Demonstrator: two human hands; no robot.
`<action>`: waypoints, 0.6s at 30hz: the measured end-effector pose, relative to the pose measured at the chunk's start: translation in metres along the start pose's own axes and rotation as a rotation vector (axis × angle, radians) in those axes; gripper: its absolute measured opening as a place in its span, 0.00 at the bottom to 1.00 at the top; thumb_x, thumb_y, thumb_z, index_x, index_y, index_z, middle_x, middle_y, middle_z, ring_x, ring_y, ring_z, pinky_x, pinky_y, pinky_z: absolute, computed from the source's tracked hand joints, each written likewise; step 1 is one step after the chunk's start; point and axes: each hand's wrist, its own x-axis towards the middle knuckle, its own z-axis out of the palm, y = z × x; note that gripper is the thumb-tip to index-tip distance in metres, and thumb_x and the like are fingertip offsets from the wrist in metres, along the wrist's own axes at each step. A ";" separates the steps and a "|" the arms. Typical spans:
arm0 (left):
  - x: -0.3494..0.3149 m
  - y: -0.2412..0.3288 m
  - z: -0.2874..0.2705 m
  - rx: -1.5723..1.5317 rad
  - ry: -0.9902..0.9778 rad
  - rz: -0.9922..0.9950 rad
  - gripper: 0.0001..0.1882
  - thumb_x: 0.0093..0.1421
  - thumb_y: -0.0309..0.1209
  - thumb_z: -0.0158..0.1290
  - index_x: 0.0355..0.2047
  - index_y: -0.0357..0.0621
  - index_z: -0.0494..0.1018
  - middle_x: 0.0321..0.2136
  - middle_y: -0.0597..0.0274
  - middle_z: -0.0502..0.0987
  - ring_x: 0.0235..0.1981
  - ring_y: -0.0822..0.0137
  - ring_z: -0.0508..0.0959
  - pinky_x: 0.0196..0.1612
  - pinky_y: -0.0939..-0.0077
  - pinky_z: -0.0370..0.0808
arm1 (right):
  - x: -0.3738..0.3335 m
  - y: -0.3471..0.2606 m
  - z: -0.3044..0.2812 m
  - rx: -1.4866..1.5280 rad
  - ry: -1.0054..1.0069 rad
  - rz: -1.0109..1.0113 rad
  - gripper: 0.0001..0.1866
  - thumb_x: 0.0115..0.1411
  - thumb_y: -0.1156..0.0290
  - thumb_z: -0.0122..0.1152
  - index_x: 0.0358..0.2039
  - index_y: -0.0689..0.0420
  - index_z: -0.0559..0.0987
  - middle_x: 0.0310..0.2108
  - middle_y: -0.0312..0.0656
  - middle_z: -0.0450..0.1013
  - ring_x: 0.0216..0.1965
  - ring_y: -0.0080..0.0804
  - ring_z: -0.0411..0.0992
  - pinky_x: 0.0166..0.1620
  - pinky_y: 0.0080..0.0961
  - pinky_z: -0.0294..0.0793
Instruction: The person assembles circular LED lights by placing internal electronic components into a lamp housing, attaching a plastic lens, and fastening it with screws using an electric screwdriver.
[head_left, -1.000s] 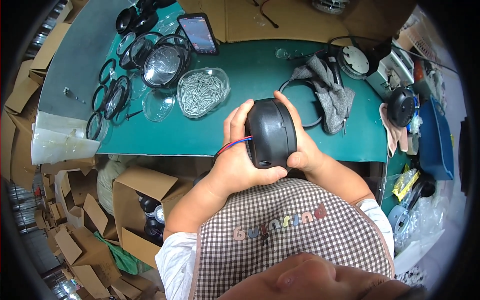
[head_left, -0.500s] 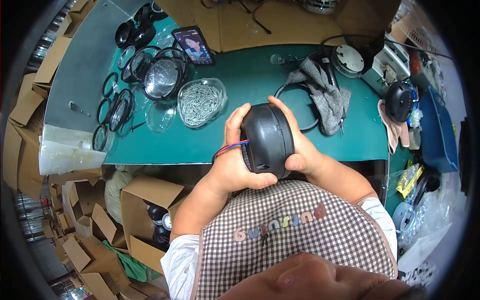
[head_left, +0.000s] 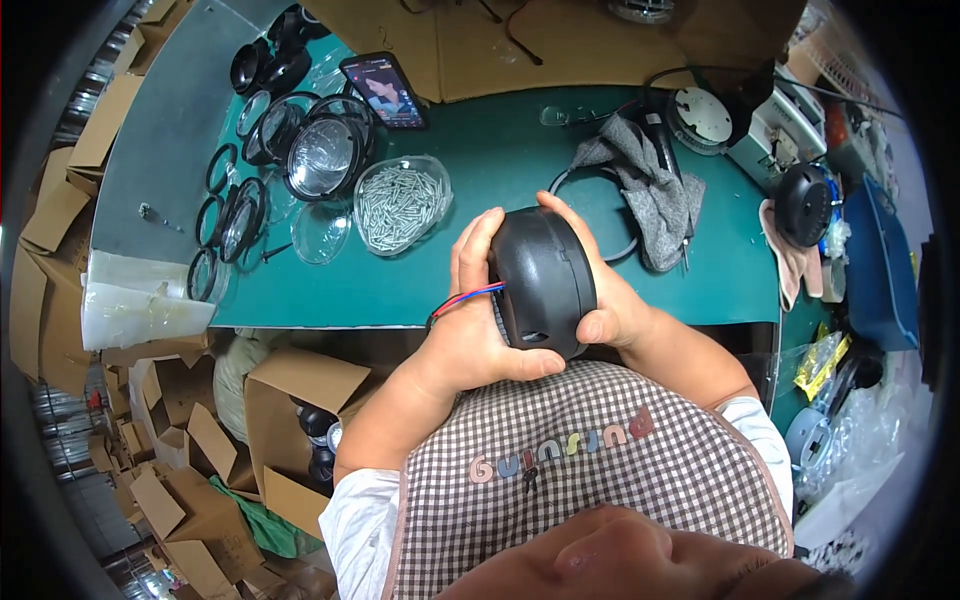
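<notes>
Between my two hands, in front of the checked apron, I hold a round black plastic housing (head_left: 542, 275) on its edge. My left hand (head_left: 468, 320) grips its left face, the thumb along the lower side and the fingers up at the top. A red and blue wire pair (head_left: 468, 296) comes out of the housing and runs over the back of that hand. Wrapped round the right face is my right hand (head_left: 608, 300), its thumb at the lower right edge. The palms and the housing's inner side are hidden. Beyond it stands a clear tub of screws (head_left: 402, 205).
Black rings and clear lenses (head_left: 325, 155) cluster on the left of the green table (head_left: 490, 150). A phone (head_left: 385, 92) leans against a cardboard box (head_left: 560, 50). To the right lie a grey cloth (head_left: 650, 190), a white disc (head_left: 700, 115) and a blue bin (head_left: 880, 260). Open cartons (head_left: 310, 385) stand below left.
Both hands and the housing have shifted very slightly to the right. The grip stays the same.
</notes>
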 end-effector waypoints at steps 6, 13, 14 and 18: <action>0.004 -0.008 -0.019 -0.237 -0.139 0.003 0.65 0.51 0.48 0.69 0.73 0.40 0.33 0.69 0.46 0.51 0.70 0.52 0.54 0.69 0.55 0.55 | -0.005 0.001 -0.007 0.048 -0.015 0.038 0.72 0.41 0.44 0.78 0.74 0.56 0.40 0.68 0.51 0.51 0.70 0.45 0.52 0.69 0.39 0.52; 0.016 -0.035 -0.049 -0.211 -0.344 -0.073 0.64 0.42 0.37 0.75 0.72 0.40 0.46 0.71 0.42 0.48 0.73 0.53 0.50 0.71 0.61 0.52 | 0.000 -0.007 -0.017 -0.055 -0.319 0.134 0.75 0.39 0.34 0.76 0.73 0.63 0.42 0.70 0.52 0.50 0.69 0.46 0.55 0.68 0.39 0.54; 0.018 -0.038 -0.051 -0.113 -0.404 0.090 0.64 0.40 0.38 0.77 0.72 0.40 0.49 0.71 0.41 0.47 0.72 0.51 0.51 0.71 0.59 0.53 | -0.001 -0.007 -0.012 -0.034 -0.333 0.149 0.72 0.40 0.31 0.73 0.72 0.64 0.47 0.70 0.53 0.51 0.69 0.46 0.55 0.69 0.40 0.53; 0.015 -0.043 -0.034 -0.225 -0.265 0.162 0.61 0.34 0.45 0.79 0.65 0.36 0.59 0.67 0.42 0.59 0.69 0.53 0.60 0.68 0.58 0.59 | -0.004 -0.010 -0.016 -0.051 -0.137 0.158 0.62 0.47 0.31 0.69 0.69 0.66 0.59 0.66 0.54 0.61 0.67 0.44 0.60 0.67 0.39 0.59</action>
